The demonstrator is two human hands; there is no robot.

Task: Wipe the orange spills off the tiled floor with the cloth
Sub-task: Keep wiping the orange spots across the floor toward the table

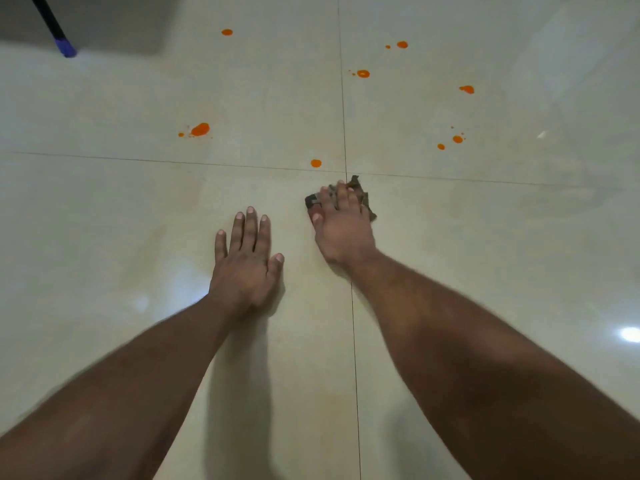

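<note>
My right hand (pixel 343 230) presses a small dark brown cloth (pixel 363 199) flat on the glossy cream tiled floor (pixel 485 258), right at the crossing of the grout lines. My left hand (pixel 246 261) lies palm down on the floor with fingers spread, holding nothing. Several orange spills dot the tiles beyond the hands: a round drop (pixel 316 163) just ahead of the cloth, a larger blotch (pixel 200 129) to the left, a small cluster (pixel 457 139) to the right, and more drops (pixel 363 73) farther away.
A black pole with a blue tip (pixel 65 46) slants in at the top left, beside a dark shadowed patch of floor. Bright light reflections shine on the tiles at the right.
</note>
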